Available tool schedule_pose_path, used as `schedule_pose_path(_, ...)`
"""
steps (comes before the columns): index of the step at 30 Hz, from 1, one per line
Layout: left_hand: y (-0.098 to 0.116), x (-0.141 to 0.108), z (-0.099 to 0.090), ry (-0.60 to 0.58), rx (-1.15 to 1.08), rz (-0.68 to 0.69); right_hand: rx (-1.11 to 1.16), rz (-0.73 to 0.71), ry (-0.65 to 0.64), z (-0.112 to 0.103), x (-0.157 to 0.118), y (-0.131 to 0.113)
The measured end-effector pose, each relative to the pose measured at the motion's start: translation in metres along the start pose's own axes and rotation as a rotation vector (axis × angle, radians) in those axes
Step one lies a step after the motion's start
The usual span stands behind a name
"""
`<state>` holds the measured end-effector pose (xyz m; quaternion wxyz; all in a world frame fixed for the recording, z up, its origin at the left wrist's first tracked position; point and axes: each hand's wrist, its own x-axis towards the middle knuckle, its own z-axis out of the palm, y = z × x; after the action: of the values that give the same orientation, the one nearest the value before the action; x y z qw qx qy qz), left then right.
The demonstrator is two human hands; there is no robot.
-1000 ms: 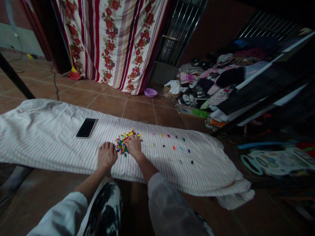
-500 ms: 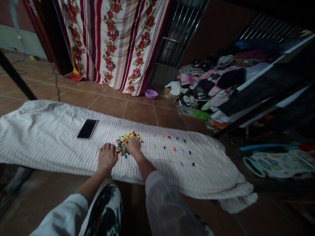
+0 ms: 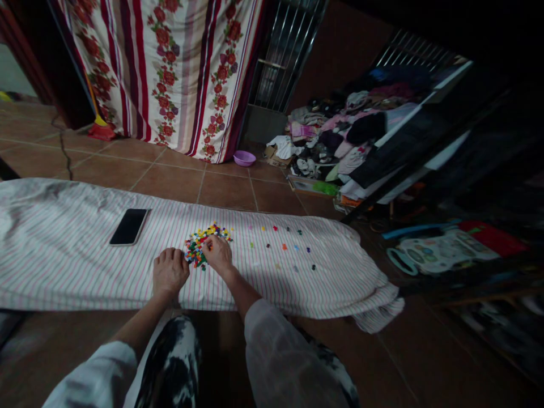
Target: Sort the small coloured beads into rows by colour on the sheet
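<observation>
A loose pile of small coloured plastic pieces (image 3: 196, 245) lies on a striped cloth (image 3: 76, 238). My right hand (image 3: 219, 256) is at the near right side of the pile, fingers curled together and pointing down among the pieces. Whatever sits between its fingertips is too small to make out. On the cloth at the pile's left edge rests my left hand (image 3: 170, 272), palm down, its fingers stretched forward and nothing seen in it. Right of the pile, small pieces stand apart in loose rows, among them a red piece (image 3: 275, 228) and an orange piece (image 3: 284, 246).
A dark-screened phone (image 3: 129, 226) lies on the cloth to the left. Beyond, on the tiled floor, are a purple basin (image 3: 244, 158), a red and yellow broom (image 3: 101, 130) and a heap of clothes (image 3: 331, 136). A floral curtain (image 3: 187, 68) hangs behind.
My view has turned to the right, so everything appears further left. My right hand has drawn slightly back towards me at the pile, showing more pieces behind it. My left hand stays beside the pile.
</observation>
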<state>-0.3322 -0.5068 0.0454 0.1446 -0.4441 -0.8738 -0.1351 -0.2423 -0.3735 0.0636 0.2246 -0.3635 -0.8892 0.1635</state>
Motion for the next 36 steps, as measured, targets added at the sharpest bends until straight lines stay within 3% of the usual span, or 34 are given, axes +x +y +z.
schedule_pose_path(6, -0.001, -0.001, 0.0, -0.012, 0.001, 0.0, 0.024, 0.031, 0.052, -0.018, -0.025, 0.021)
schedule_pose_path(15, 0.001, -0.001, -0.005, -0.059, 0.033, -0.011, 0.132, 0.054, 0.274, -0.057, -0.073, 0.102)
schedule_pose_path(24, -0.001, -0.001, -0.002, -0.07, 0.048, -0.025, 0.166, 0.356, 0.518, -0.113, -0.105, 0.19)
schedule_pose_path(30, 0.0, -0.001, -0.004, -0.063, 0.054, -0.018, 0.094, 0.523, 0.507, -0.13, -0.119, 0.233)
schedule_pose_path(36, 0.0, -0.002, -0.004, -0.052, 0.052, -0.019, 0.048, 0.569, 0.487, -0.124, -0.121, 0.244)
